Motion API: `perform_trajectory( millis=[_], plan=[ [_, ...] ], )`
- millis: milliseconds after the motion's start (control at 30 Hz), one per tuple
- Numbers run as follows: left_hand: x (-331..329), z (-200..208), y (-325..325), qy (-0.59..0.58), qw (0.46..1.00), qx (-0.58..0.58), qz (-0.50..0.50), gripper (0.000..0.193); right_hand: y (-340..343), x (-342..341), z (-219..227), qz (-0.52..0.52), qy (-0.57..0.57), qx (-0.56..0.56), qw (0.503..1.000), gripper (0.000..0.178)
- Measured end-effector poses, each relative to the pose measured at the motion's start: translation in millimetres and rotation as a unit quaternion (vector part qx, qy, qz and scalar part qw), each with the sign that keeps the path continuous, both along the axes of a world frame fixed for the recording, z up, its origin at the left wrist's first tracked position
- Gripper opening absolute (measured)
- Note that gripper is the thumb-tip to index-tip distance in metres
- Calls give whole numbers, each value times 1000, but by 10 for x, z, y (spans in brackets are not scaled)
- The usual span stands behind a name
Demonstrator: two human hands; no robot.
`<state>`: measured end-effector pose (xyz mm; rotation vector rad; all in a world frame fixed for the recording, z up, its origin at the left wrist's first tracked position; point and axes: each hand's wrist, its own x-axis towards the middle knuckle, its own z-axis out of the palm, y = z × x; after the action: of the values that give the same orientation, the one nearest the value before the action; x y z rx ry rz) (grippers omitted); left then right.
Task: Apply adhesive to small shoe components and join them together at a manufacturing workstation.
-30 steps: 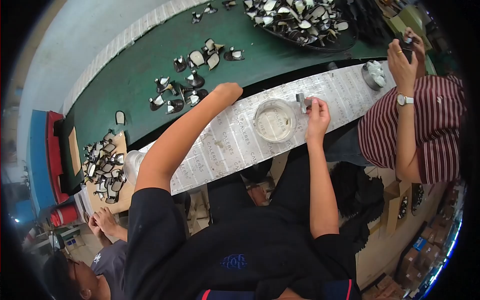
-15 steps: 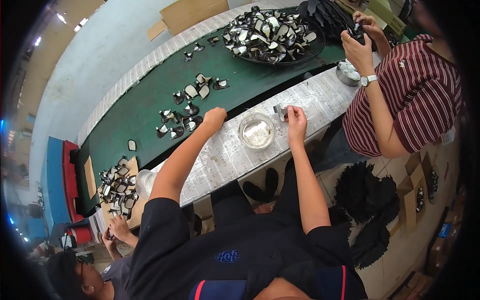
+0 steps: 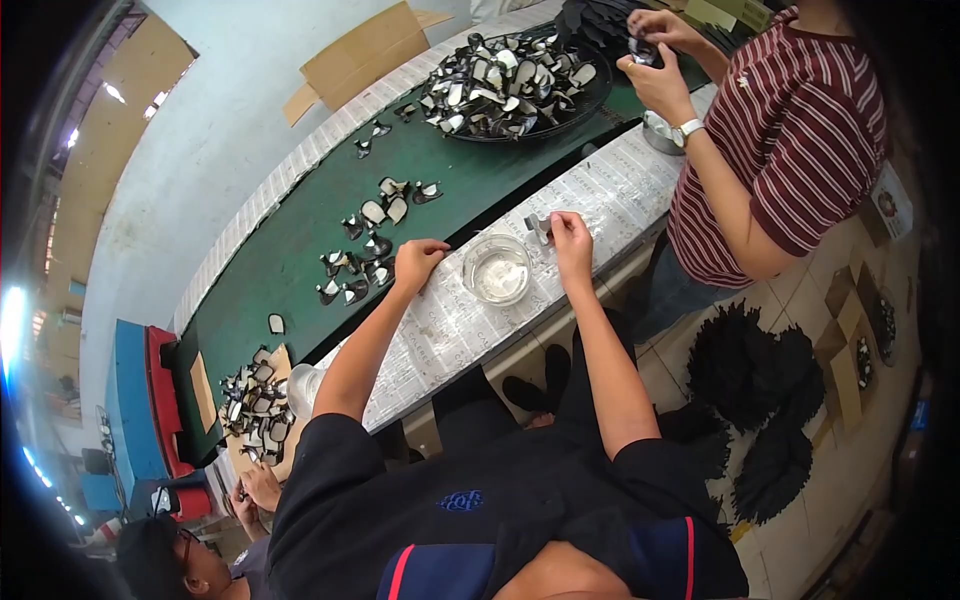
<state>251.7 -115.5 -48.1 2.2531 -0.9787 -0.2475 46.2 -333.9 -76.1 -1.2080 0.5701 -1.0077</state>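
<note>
My right hand [image 3: 572, 245] pinches a small grey piece [image 3: 538, 228] between thumb and fingers, just right of a round clear glass bowl [image 3: 497, 298]. The bowl stands on the paper-covered ledge [image 3: 440, 335] and holds what looks like clear liquid. Left of the bowl, my left hand [image 3: 418, 264] rests at the far edge of the ledge, fingers stretched to the right, with nothing visible in them. Beyond it on the green surface [image 3: 300, 220] lie several glossy black shoe heels [image 3: 376, 245] with pale faces.
A large dark basket [image 3: 597, 100] heaped with similar heels stands at the far right. A co-worker in a striped shirt [image 3: 790, 130] handles a dark piece at right. At lower left, another person's hands [image 3: 262, 487] work beside a heel pile [image 3: 262, 400]. Black material [image 3: 755, 370] lies on the floor.
The view has shifted slightly. My left hand's fingers have straightened from a more curled pose. My right hand keeps its pinch on the grey piece beside the bowl.
</note>
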Motion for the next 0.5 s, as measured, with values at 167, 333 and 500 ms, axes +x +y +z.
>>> perform_trajectory(
  millis=[167,333,500],
  plan=[
    [76,22,51,25,992,-123,-26,23,10,-17,46,-8,19,-13,1000,19],
    [196,-79,-20,166,972,-159,43,24,-39,-27,7,-10,26,-9,1000,19],
    [500,-201,-105,303,933,-165,105,25,-23,35,21,4,18,1,1000,19]
  ],
)
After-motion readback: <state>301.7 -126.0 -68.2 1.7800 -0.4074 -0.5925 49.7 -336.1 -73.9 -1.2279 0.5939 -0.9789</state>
